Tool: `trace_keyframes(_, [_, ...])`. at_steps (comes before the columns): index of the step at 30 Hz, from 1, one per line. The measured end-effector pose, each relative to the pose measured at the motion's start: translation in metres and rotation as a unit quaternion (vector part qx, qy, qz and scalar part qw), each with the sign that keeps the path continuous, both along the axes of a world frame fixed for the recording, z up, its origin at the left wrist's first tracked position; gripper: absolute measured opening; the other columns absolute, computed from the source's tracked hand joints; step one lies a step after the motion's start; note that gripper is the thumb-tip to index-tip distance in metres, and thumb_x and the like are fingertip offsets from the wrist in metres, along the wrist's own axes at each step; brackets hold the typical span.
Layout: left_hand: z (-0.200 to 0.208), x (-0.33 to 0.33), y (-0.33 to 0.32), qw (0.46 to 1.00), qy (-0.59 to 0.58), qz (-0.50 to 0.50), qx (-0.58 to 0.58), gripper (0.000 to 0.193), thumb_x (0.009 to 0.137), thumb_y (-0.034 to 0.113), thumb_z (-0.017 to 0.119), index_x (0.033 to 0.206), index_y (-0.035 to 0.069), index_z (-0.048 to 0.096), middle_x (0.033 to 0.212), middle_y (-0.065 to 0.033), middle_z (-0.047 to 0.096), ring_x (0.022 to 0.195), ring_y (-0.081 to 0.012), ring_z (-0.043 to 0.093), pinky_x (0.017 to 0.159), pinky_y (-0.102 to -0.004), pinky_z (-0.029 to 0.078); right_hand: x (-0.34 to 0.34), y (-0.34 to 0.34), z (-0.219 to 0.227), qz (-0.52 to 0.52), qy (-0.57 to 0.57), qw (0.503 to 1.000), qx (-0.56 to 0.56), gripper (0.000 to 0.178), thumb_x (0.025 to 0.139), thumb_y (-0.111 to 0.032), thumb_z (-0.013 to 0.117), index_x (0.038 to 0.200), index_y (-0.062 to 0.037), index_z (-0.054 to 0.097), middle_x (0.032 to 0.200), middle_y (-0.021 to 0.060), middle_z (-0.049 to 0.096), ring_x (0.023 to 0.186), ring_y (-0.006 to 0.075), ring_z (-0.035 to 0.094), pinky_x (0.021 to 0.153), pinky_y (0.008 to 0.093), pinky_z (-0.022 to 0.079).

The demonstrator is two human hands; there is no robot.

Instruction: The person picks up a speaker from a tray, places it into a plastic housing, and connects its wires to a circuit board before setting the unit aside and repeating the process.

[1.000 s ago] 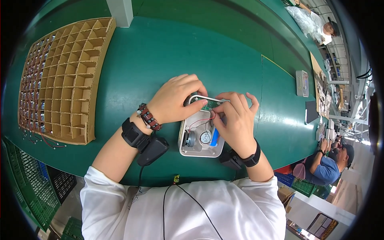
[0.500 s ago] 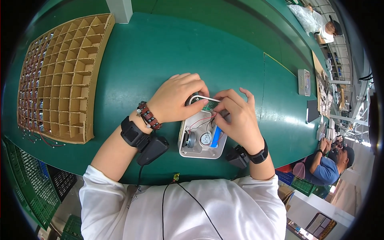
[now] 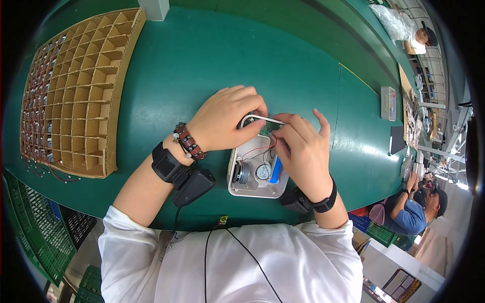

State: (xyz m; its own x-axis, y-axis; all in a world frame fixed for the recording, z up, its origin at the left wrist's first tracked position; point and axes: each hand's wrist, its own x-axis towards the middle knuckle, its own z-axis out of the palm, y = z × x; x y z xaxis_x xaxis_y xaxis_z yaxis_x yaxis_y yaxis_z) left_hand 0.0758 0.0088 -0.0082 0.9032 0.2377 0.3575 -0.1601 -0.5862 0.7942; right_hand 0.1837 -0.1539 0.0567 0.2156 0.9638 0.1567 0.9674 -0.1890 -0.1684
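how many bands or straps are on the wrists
3. A black strap and a beaded bracelet sit on the left wrist; a black band is on the right wrist. Others could be hidden under the arms.

Long green workbench [image 3: 212, 55], plastic crates [image 3: 35, 242] below

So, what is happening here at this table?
A person works on a small white open casing on a green table. The left hand steadies its far end; the right hand presses at a green circuit board inside. A blue cylinder lies in it. A cardboard divider tray sits left.
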Motion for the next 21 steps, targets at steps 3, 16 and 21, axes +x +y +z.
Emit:
trace_keyframes(3, [0.000, -0.001, -0.001, 1.000, 0.006, 0.005, 0.008, 0.011, 0.078, 0.011, 0.062, 0.086, 0.006, 0.058, 0.085, -0.0059, 0.056, 0.082, -0.0252, 0.055, 0.071, -0.0356, 0.043, -0.004, -0.004, 0.000, 0.009, -0.007, 1.000, -0.006, 0.010, 0.072, -0.009, 0.068, 0.079, -0.0083, 0.061, 0.114, 0.0029, 0.060, 0.109, 0.0190, 0.057, 0.103, 0.0490, 0.029])
trace_keyframes(16, [-0.001, -0.001, -0.003, 1.000, -0.008, 0.022, 0.019, 0.009, 0.079, 0.012, 0.062, 0.083, 0.006, 0.056, 0.081, -0.0058, 0.058, 0.075, -0.0263, 0.056, 0.066, -0.0363, 0.043, 0.001, -0.012, 0.005, 0.039, -0.005, 0.998, -0.054, 0.022, 0.074, -0.026, 0.071, 0.089, -0.0116, 0.065, 0.140, 0.0078, 0.046, 0.133, 0.0272, 0.039, 0.107, 0.0558, 0.025])
trace_keyframes(21, [-0.003, 0.001, -0.003, 0.999, -0.017, 0.027, 0.037, 0.011, 0.080, 0.017, 0.061, 0.081, 0.008, 0.054, 0.078, -0.0041, 0.057, 0.075, -0.0243, 0.056, 0.067, -0.0364, 0.045, 0.005, -0.014, 0.008, 0.038, -0.015, 0.996, -0.082, 0.025, 0.075, -0.030, 0.071, 0.092, -0.0128, 0.066, 0.144, 0.0083, 0.040, 0.136, 0.0306, 0.033, 0.109, 0.0555, 0.022])
